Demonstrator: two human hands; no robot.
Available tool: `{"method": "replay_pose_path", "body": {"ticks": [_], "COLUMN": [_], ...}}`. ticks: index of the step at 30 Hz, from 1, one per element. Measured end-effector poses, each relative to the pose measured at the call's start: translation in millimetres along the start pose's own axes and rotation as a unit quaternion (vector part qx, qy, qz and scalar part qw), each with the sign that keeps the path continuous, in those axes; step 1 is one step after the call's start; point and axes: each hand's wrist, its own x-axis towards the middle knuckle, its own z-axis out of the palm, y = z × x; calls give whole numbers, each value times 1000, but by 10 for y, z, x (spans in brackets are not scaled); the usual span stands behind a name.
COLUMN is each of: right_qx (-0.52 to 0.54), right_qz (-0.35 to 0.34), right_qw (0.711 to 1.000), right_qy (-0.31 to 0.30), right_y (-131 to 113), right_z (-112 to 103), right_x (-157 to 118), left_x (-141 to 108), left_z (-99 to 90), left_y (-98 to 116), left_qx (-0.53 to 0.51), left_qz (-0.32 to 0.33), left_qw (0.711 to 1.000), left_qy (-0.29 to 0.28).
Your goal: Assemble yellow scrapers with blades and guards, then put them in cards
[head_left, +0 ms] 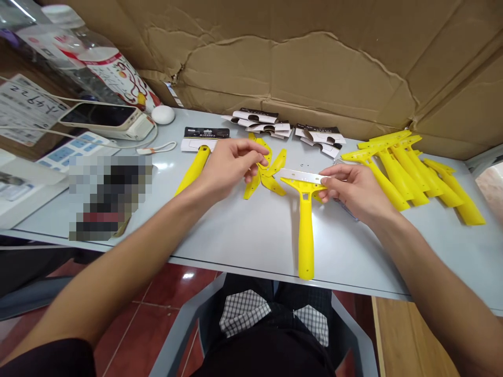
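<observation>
Head view: right hand (359, 192) partly hides pale strip (299, 175).

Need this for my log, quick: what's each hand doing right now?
Left hand: fingers curled near the loose yellow pieces; whether it grips anything can't be told.
Right hand: closed, holding the pale strip against the yellow handle.

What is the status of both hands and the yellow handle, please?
Right hand: pinching pale strip at wide head of yellow handle. Left hand: curled near small yellow pieces, any hold unclear. Closest clutter: those pieces, beside handle's head.
</observation>
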Motion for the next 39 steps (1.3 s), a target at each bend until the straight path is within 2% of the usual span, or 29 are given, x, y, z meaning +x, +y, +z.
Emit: {"method": "replay_pose_path", "body": {"ticks": [3, 6, 8, 10, 13, 16, 19, 23, 26, 30, 32, 34, 35, 39], "right_qx": [4, -6, -6, -5, -8, -14, -15, -14, -19, -18, -17, -17, -17, -15], "right_qz": [0, 4, 2, 0, -1, 0, -1, 1, -3, -2, 3, 5, 6, 9], "right_qw": [1000, 1000, 999, 999, 999, 999, 999, 1000, 999, 999, 999, 999, 999, 1000], "right_qy": [14, 27, 32, 35, 34, 31, 31, 28, 27, 31, 35, 33, 29, 21], "right_y": [-6, -19, -24, -20, -3, 12, 21, 28, 32, 23, 19, 20, 23, 36], "right_z": [-66, -120, -146, -164, -179, -185, -191, -202, -209, -195, -179, -165, -161, -152], "right_x": [19, 38, 47, 54, 60, 63, 67, 74, 77, 69, 60, 52, 49, 45], "left_x": [9, -10, -3, 27, 87, 118, 115, 116, 132, 97, 42, -24, -56, -142], "left_z": [-88, -141, -187, -254, -362, -418, -435, -501, -599, -675, -632, -526, -458, -190], "left_y": [1, -2, -3, -8, -34, -92, -149, -167, -108, 65, 141, 179, 182, 141], "left_qx": [140, 270, 329, 375, 425, 438, 424, 458, 461, 411, 343, 224, 172, 48], "left_qz": [126, 213, 228, 215, 161, 112, 90, 92, 104, 114, 121, 128, 118, 78], "left_qw": [982, 935, 901, 876, 864, 873, 884, 871, 873, 901, 928, 963, 973, 990], "left_qy": [0, -88, -165, -214, -215, -184, -178, -154, -120, -82, -80, -84, -103, -110]}}
